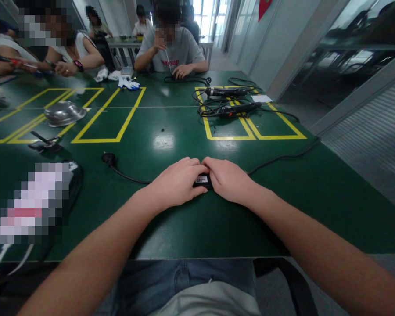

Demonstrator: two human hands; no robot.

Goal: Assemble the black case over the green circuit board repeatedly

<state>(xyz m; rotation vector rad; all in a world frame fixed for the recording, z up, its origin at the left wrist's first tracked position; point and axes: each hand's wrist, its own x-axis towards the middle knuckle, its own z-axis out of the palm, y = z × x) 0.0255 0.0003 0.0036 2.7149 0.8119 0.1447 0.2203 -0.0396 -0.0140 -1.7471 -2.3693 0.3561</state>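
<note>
Both of my hands are on a black power adapter (203, 180) with a white printed label, resting on the green tabletop in front of me. My left hand (181, 182) grips its left side, with the thumb along the near edge and the fingers over the far one. From the right, my right hand (228, 177) curls round the other end and hides most of it. A black cord runs out leftward to a plug (109, 159) lying on the table. On the other side, a dark cable (279, 159) stretches toward the table's right edge.
Coiled corded black tools (230, 101) lie within yellow tape outlines at the far right. A metal bowl (65, 113), a dark clamp-like item (48, 142) and a blurred-out pale object (31, 204) are to the left. Across the table, a person (173, 48) handles a thin rod.
</note>
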